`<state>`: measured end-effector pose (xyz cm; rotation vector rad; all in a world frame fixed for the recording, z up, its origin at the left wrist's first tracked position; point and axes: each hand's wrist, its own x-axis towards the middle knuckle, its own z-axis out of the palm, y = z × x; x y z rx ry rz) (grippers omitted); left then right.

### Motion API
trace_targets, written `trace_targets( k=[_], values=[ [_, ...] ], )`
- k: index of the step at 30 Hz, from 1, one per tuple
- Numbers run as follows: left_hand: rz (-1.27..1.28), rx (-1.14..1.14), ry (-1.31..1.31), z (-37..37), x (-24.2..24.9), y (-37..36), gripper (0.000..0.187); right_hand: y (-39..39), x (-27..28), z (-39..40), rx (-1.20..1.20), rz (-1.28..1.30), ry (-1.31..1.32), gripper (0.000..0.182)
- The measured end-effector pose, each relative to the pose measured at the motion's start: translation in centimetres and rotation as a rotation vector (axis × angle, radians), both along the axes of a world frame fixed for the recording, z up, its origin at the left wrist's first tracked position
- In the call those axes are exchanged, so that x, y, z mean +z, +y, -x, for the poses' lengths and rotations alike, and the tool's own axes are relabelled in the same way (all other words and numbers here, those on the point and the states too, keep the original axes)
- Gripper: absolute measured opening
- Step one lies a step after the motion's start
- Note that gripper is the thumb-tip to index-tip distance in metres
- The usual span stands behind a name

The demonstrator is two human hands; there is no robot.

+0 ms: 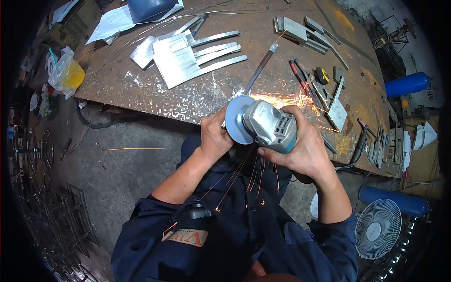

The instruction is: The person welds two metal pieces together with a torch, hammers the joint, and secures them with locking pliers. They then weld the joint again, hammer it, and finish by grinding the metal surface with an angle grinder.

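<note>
An angle grinder (270,124) with a pale blue disc (238,120) is at the table's front edge, and orange sparks fly from it to the right and downward. My right hand (303,148) is wrapped round the grinder's body. My left hand (216,134) is closed at the left side of the disc; what it grips is mostly hidden behind the disc. A narrow metal bar (260,69) extends from behind the disc across the table, its near end hidden. Welded metal plates with prongs (176,61) lie further left.
On the rusty table (131,94) are red-handled pliers (298,75), a tape measure (322,75), metal brackets (336,113) and stacked metal pieces (296,30). A bag of yellow liquid (70,77) sits at the left corner. A fan (378,229) and blue cylinders (408,85) are at right.
</note>
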<state>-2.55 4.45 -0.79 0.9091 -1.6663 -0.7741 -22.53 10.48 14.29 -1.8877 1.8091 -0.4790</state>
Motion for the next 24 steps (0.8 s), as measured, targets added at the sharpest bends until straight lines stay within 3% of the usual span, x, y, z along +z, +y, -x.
trace_targets(
  k=[24],
  values=[
    [0.106, -0.043, -0.033, -0.1, -0.1, -0.4, 0.054, 0.7, 0.3, -1.0, 0.003, -0.087, -0.037, 0.086]
  ],
)
